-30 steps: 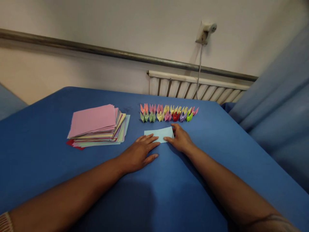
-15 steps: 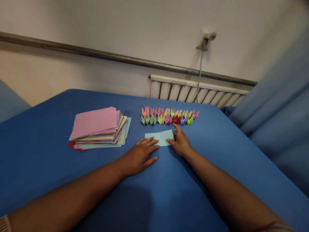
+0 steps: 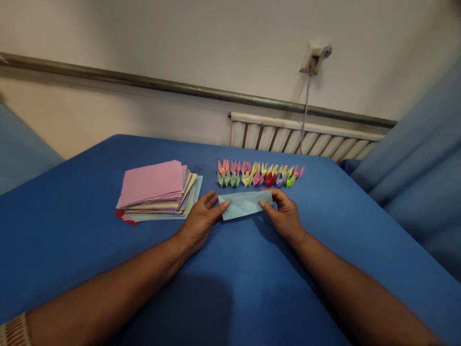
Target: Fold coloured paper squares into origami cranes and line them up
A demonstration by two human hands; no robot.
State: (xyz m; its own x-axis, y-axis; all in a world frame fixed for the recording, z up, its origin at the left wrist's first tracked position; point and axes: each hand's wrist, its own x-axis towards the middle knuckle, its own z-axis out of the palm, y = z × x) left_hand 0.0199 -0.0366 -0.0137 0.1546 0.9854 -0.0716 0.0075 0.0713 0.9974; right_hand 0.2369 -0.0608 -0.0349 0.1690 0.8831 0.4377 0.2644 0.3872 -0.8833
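Note:
A pale blue sheet of folding paper (image 3: pixel 242 205), folded into a strip with crease lines across it, is held between my two hands just above the blue surface. My left hand (image 3: pixel 202 216) pinches its left end, thumb in front and fingers behind. At the right end, my right hand (image 3: pixel 286 216) grips the paper the same way, its thumb on the near face. Just beyond the strip stand two rows of small folded paper cranes (image 3: pixel 258 179) in pink, green, yellow, red, purple and lime.
To the left lies a stack of coloured paper (image 3: pixel 153 185) with pink on top. The blue padded surface (image 3: pixel 230 298) ends at a wall with a metal rail (image 3: pixel 201 91), a white radiator (image 3: pixel 273 121) and a socket with a cord (image 3: pixel 314 60). A blue curtain (image 3: pixel 428 158) hangs at right.
Both hands have lifted the blue paper off the surface and now hold it by its ends. My left hand went from lying flat to pinching. The view has shifted slightly left.

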